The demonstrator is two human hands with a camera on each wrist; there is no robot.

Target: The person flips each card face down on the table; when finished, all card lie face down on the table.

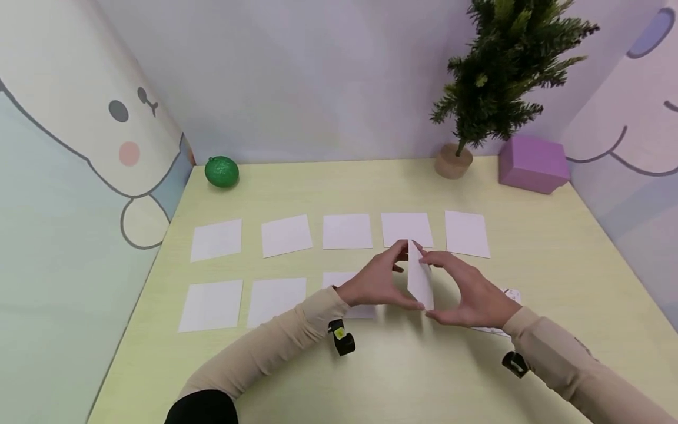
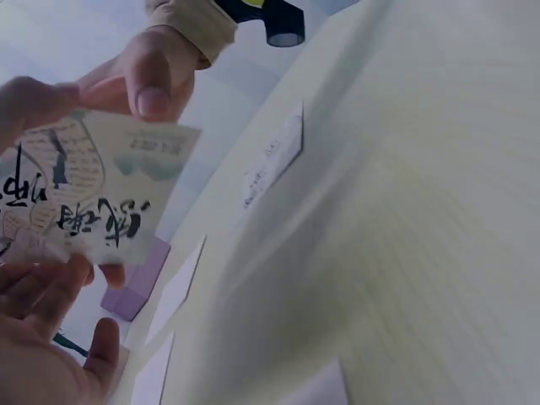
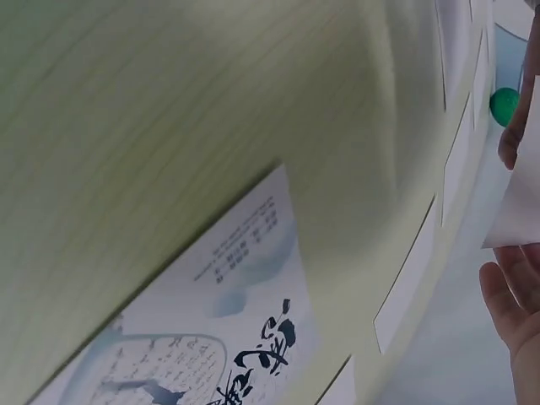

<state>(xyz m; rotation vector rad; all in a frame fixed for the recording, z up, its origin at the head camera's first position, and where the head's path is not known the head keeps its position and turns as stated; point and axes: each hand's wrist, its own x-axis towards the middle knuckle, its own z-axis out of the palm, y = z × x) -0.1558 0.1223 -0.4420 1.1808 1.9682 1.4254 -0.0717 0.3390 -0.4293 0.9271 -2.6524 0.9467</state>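
A white card point(image 1: 418, 280) stands upright, held above the table between both hands. My left hand point(image 1: 371, 282) grips its left side, thumb low and fingers high. On the other side my right hand point(image 1: 471, 294) pinches the card between fingertips and thumb. Its printed face, with black brush characters and faint drawings, shows in the left wrist view as a picture card point(image 2: 118, 190). Partly under the right hand lies a printed card point(image 1: 511, 295), face up. The right wrist view shows this printed card point(image 3: 245, 295) closely, with similar brush characters.
White cards lie blank side up in two rows, such as one card point(image 1: 216, 240) at the far left and another point(image 1: 467, 233) at the right. Along the back stand a green lime-like object point(image 1: 221, 171), a small potted tree point(image 1: 492, 76) and a purple box point(image 1: 534, 165).
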